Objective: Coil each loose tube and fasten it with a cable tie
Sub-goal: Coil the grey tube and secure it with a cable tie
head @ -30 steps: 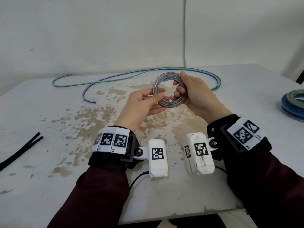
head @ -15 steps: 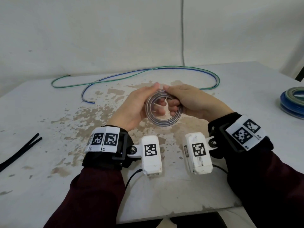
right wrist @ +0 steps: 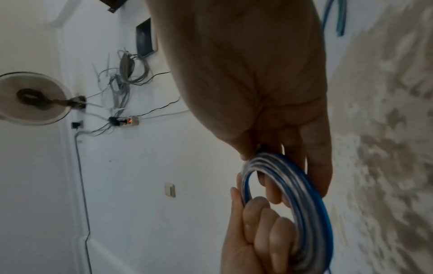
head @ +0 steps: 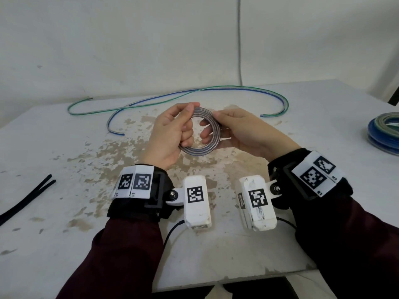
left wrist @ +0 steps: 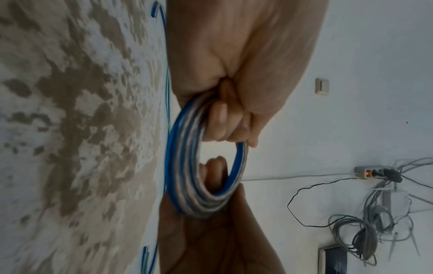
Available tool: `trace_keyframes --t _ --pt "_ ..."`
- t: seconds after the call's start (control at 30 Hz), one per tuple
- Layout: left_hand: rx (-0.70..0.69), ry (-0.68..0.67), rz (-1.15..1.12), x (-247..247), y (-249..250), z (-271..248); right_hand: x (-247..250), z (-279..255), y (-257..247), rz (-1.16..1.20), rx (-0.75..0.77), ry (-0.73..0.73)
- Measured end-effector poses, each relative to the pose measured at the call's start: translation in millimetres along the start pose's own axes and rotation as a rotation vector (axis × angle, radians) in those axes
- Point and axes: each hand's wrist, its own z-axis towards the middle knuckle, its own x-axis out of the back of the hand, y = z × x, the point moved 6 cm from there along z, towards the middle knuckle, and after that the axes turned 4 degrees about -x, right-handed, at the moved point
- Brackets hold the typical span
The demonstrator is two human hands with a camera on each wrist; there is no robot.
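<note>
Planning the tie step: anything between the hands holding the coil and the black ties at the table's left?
Nothing visible. Both the left hand and right hand grip the coil; bare table lies between it and the ties.

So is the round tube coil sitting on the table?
Apart. In the head view the tube coil is held up by the left hand and right hand, above the table.

Head view looks down; both close wrist views share the coiled tube (left wrist: 187,166).
</note>
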Motion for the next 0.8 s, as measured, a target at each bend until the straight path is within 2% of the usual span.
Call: trace_keyframes --t 0.2,0.33,0.4,0.47,0.53,0.7,0.8 --pt "-0.062 0.006 -0.105 -2 8 -1 -12 -1 -6 0.171 0.022 -0.019" --pt "-0.048 0.027 -0.039 0 11 -6 -20 -4 -7 0.245 0.018 0.019" --pt "-0.032 -0.011 0.038 7 15 -13 -26 -4 -3 0.239 0.021 0.040" --pt "-0.018 -0.095 0.199 16 27 -24 -34 -3 -2 0.255 0.035 0.070" --pt "0.025 -0.136 0.471 33 46 -36 -48 0 -3 0.296 0.028 0.075" --pt "0.221 0.062 1.100 130 100 -70 -109 12 5 0.409 -0.081 -0.024" --pt "0.469 0.125 1.592 189 119 -95 -151 16 10 0.377 -0.116 -0.100"
